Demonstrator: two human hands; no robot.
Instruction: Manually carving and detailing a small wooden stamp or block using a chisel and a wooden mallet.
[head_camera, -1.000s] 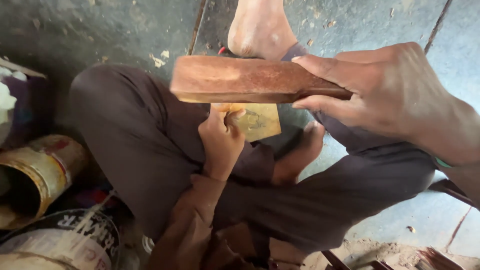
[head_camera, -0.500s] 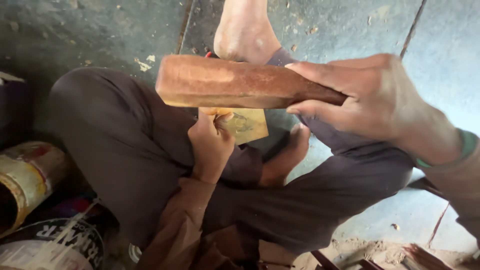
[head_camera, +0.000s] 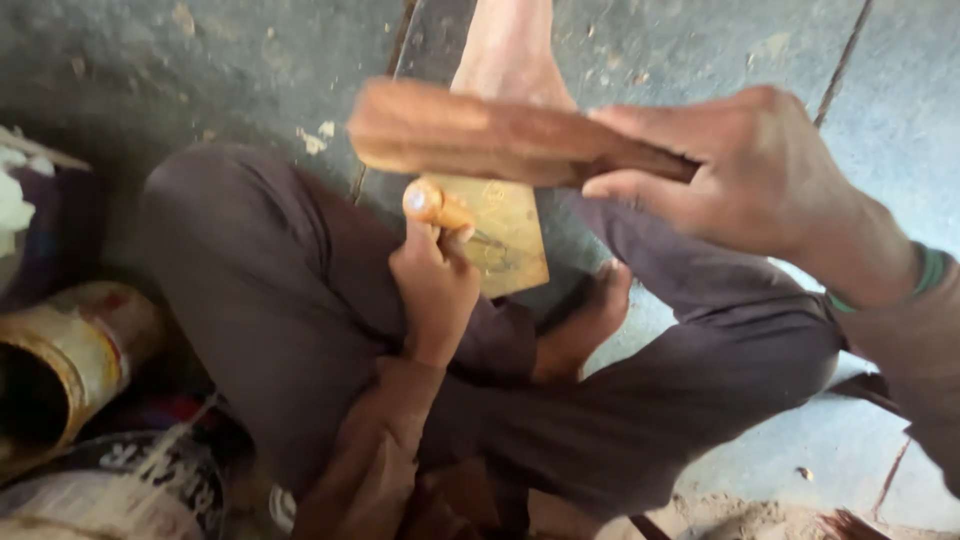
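Mallet (head_camera: 470, 135) in right grip (head_camera: 740, 170), above chisel (head_camera: 435, 205)

Two hands, left (head_camera: 435, 290) and right (head_camera: 745, 170). One wooden mallet (head_camera: 480, 130), upper middle of the frame. One chisel (head_camera: 440, 205). One pale wooden piece (head_camera: 510, 240). Two bare feet. One rusty tin (head_camera: 70, 360), lower left.

A round tin can (head_camera: 60, 365) lay on its side at the floor's left edge, its label gold and cream with red patches, its dark mouth facing left. Just below it, at the bottom-left corner, sat a round dark-and-white labelled lid (head_camera: 120, 490), partly cut off.
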